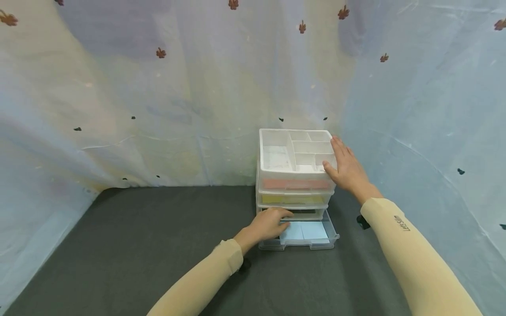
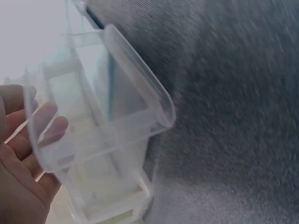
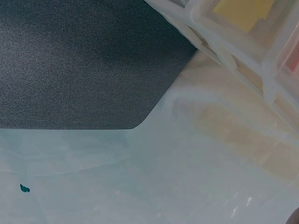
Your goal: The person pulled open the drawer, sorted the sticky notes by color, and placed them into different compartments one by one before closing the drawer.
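Observation:
A clear plastic drawer organizer topped by a white compartment tray (image 1: 298,174) stands on the dark table. Its bottom drawer (image 1: 324,246) is pulled out, and light blue paper squares (image 1: 314,230) lie inside. My left hand (image 1: 269,223) is over the left part of this drawer, fingers loosely bent in front of the drawer above (image 1: 308,217). In the left wrist view its fingers (image 2: 44,123) show partly through clear plastic. My right hand (image 1: 348,170) rests against the tray's right side, fingers straight along the edge and thumb at the front corner.
Higher drawers show yellow contents (image 1: 292,199) and pink contents (image 1: 296,183). A pale patterned curtain (image 1: 221,96) hangs behind and to both sides. The dark table (image 1: 158,245) extends left and forward of the organizer; its edge shows in the right wrist view.

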A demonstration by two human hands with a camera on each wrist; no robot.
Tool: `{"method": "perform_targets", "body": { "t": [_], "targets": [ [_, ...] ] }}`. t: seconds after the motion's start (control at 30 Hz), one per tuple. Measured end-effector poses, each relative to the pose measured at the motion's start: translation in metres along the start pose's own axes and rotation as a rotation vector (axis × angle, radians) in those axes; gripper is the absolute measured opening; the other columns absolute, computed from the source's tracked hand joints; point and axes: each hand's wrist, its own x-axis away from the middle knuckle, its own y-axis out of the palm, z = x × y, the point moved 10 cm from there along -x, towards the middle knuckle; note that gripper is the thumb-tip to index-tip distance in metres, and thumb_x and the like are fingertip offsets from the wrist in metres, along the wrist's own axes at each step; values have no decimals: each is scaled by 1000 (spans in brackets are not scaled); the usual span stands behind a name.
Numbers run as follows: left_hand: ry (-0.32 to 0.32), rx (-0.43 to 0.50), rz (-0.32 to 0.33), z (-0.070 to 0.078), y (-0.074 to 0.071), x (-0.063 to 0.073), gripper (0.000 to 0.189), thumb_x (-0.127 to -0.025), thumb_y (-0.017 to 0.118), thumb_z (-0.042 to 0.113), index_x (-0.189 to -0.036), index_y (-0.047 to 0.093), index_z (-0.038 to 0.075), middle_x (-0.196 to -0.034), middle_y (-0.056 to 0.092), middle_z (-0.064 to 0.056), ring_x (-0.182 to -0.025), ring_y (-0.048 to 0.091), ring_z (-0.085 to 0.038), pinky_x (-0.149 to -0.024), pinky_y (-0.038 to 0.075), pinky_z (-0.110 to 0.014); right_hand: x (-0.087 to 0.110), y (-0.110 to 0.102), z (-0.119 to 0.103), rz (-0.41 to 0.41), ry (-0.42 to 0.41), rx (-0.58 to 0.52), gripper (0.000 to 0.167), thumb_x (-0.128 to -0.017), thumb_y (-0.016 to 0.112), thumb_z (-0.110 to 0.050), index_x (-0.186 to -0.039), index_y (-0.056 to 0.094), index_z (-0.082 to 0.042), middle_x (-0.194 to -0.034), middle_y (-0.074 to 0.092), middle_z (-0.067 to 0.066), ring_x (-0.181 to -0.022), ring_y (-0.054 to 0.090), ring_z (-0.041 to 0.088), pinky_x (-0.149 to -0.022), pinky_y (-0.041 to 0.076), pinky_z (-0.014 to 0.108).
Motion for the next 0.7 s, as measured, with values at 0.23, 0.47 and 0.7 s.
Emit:
{"method": "perform_targets", "body": {
  "t": [0.23, 0.47, 0.7],
  "targets": [
    [-5, 100, 58, 12, -14, 10, 35, -105, 65, 25, -140, 67, 20, -137, 68, 4, -103, 71, -13, -71, 53, -25, 1, 0, -1, 11, -12, 1, 79, -107, 45, -40, -166, 10, -1, -174, 9, 17, -159, 10, 38, -127, 9, 56],
    [-1, 224, 127, 25, -23, 26, 35, -106, 63, 25, -141, 65, 21, -139, 66, 4, -120, 66, -14, -92, 57, -32, 1, 0, -2, 8, -7, 14, 80, -107, 45, -40, -166, 9, -1, -173, 10, 19, -159, 11, 39, -127, 9, 56],
    [6, 365, 195, 33, -26, 37, 35, -106, 63, 23, -142, 65, 20, -135, 67, 6, -118, 65, -12, -93, 56, -33, 0, 1, 0, -2, 3, 11, 80, -107, 46, -40, -166, 8, -2, -174, 8, 17, -159, 10, 38, -128, 8, 56]
  ]
}}
